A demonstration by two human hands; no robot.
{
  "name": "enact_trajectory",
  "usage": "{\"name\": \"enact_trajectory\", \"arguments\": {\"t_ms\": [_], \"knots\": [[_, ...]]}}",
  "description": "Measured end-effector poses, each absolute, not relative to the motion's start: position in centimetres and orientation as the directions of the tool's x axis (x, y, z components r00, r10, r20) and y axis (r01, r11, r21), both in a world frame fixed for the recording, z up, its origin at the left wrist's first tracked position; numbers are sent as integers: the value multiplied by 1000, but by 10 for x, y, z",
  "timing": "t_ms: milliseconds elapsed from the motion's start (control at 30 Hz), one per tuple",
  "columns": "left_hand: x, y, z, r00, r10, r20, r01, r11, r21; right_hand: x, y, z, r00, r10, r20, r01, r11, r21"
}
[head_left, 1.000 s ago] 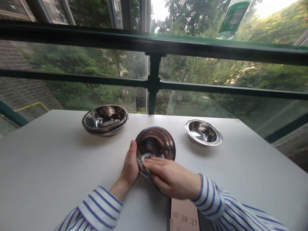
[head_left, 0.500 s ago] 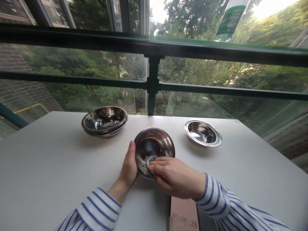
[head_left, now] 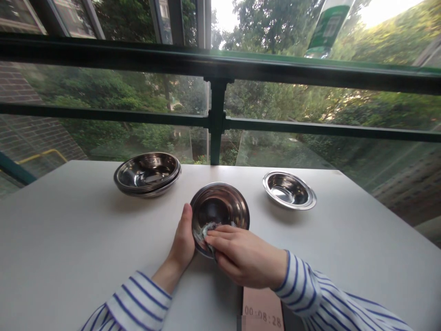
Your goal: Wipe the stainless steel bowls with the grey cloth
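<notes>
A shiny metal bowl (head_left: 220,202) is tilted toward me above the white table. My left hand (head_left: 182,239) grips its left side, thumb up along the rim and the other fingers hidden behind it. My right hand (head_left: 244,253) is closed on a small pale cloth (head_left: 206,230), pressed against the bowl's inner wall at the lower left. Most of the cloth is hidden under the fingers, so its full shape does not show.
Several nested metal bowls (head_left: 148,174) stand at the back left of the white table (head_left: 69,239). Another metal bowl (head_left: 289,191) sits at the back right. A phone showing a timer (head_left: 263,305) lies near my right wrist. Behind is a green railing (head_left: 217,119) with a bottle (head_left: 327,30) on top.
My right hand has slid the cloth a little to the left along the bowl's inside. The left hand keeps its hold, and the whole view has shifted slightly.
</notes>
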State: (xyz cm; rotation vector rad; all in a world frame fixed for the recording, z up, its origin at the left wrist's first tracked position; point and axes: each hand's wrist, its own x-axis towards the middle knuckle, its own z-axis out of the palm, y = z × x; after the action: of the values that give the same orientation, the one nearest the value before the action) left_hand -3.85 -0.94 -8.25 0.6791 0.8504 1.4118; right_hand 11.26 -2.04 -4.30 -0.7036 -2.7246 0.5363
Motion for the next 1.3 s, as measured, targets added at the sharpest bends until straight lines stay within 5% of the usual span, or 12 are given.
{"name": "enact_trajectory", "arguments": {"t_ms": [800,1300], "knots": [[-39,-9,-78,26,998,-63,-523,68,849,137,-14,-23,-884,468,2,402,763,-506],[-40,-8,-80,23,999,-36,-530,42,847,137,-11,-30,-728,650,218,558,746,-362]]}}
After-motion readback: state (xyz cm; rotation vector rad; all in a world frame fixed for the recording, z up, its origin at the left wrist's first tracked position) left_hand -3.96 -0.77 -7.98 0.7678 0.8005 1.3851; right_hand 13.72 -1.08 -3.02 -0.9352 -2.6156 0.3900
